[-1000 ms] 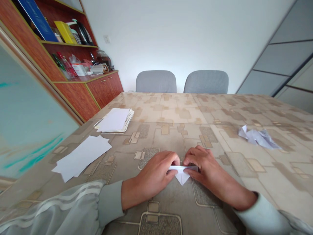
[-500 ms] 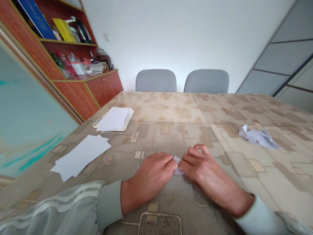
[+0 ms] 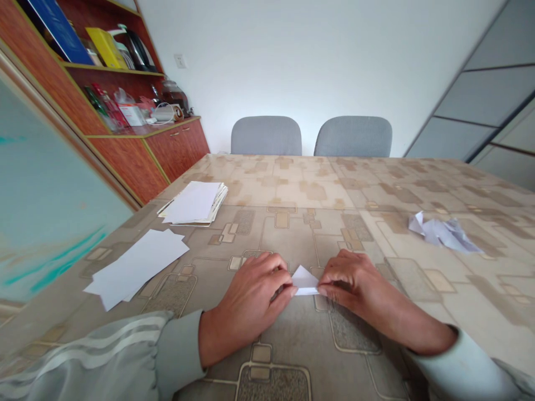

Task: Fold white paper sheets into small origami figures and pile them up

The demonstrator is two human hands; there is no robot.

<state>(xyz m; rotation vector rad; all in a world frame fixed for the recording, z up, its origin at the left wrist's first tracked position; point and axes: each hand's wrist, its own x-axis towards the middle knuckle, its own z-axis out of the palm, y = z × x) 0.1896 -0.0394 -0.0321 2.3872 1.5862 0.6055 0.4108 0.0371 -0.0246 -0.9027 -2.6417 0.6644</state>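
Long table (image 3: 292, 186) w/ beige patterned cover fills my view; two grey chairs (image 3: 266, 136) stand past its far edge, and a wood cabinet (image 3: 178, 142) w/ shelves sits off the far-left corner.

Folded white paper (image 3: 304, 281) lies flat on the cover, closer to the near edge than the far one, about mid-width, its triangular tip pointing away from me. L hand (image 3: 246, 306) is curled and closed on the paper's left end, fingertips (image 3: 285, 281) pinching it. R hand (image 3: 359, 292) is closed on the right end, fingertips (image 3: 322, 289) at the paper's edge. Only the paper sits between the hands, so they're v. close. Both rest on the cover, forearms coming in over the near edge; grey striped L sleeve (image 3: 104, 356) lies along that edge, pale R cuff (image 3: 463, 370) at the near-right corner.

Loose white sheets (image 3: 137, 267) lie near the left edge, just past L hand's reach of cover but not touching it. Paper stack (image 3: 192, 203) w/ fanned edges sits further up, toward the far-left. Crumpled paper (image 3: 443, 234) lies on the right side, well apart from R hand.
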